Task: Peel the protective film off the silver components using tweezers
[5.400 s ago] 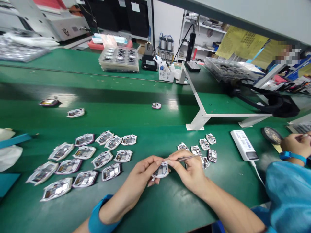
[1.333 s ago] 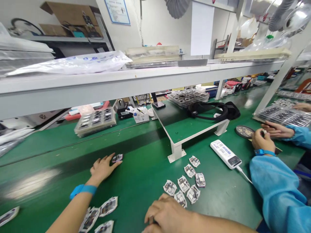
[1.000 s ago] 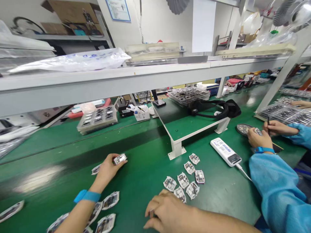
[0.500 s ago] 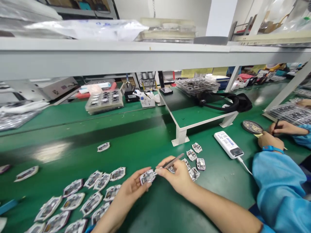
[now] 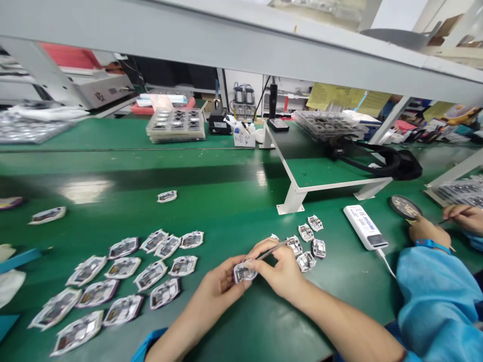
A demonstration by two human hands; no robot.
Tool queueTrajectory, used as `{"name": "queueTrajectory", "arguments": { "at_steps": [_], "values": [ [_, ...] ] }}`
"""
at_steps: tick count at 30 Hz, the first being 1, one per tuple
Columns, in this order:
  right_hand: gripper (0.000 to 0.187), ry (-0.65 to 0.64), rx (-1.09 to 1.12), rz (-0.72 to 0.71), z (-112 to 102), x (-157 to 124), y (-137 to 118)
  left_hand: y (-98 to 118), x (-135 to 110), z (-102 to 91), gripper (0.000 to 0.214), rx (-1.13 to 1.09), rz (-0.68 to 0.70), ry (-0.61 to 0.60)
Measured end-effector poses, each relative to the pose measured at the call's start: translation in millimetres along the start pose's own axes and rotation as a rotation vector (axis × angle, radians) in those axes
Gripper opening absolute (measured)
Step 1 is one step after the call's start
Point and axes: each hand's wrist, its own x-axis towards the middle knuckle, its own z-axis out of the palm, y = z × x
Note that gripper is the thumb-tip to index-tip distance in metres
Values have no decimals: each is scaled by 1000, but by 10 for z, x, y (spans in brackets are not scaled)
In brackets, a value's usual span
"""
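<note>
My left hand point(image 5: 222, 294) pinches a small electronic module point(image 5: 244, 273) with a white film border, held above the green bench mat point(image 5: 234, 342). My right hand point(image 5: 281, 271) grips metal tweezers point(image 5: 269, 251), with their tip at the module's upper edge. Several similar modules point(image 5: 151, 264) lie spread out to the left of my hands. A smaller group of modules point(image 5: 305, 246) lies just beyond my right hand. Two single modules point(image 5: 167, 196) sit farther up the mat.
A white power bank point(image 5: 365, 227) with a cable lies to the right. A co-worker's blue-sleeved arm point(image 5: 437, 306) and hands point(image 5: 430, 232) work beside a round dish point(image 5: 403, 206). A white-legged raised shelf point(image 5: 294, 198) stands ahead, and a stacked component tray point(image 5: 175, 125) sits beyond.
My hands have come together over the mat, with the tweezers at the module. Compared with the last second, the view has turned down and left, bringing the left group of modules fully into view.
</note>
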Motion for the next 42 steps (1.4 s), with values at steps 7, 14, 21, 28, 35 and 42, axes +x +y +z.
{"name": "queueTrajectory", "arguments": {
  "at_steps": [7,14,21,28,35,42],
  "values": [
    [7,-21,-37,-123,37,-26,42,163,-81,76,45,-32,-31,49],
    [9,30,206,159,-23,15,26,273,-134,54,42,-55,-79,150],
    [10,-23,107,250,-13,23,19,237,-121,20,36,-86,-80,184],
    [13,-76,113,310,-26,43,23,228,-124,5,37,-83,-104,152],
    [11,-17,134,193,-15,3,-3,213,-125,18,42,20,-95,96],
    [7,-54,-29,17,16,-23,9,270,-126,83,36,62,-42,59]
  ]
}}
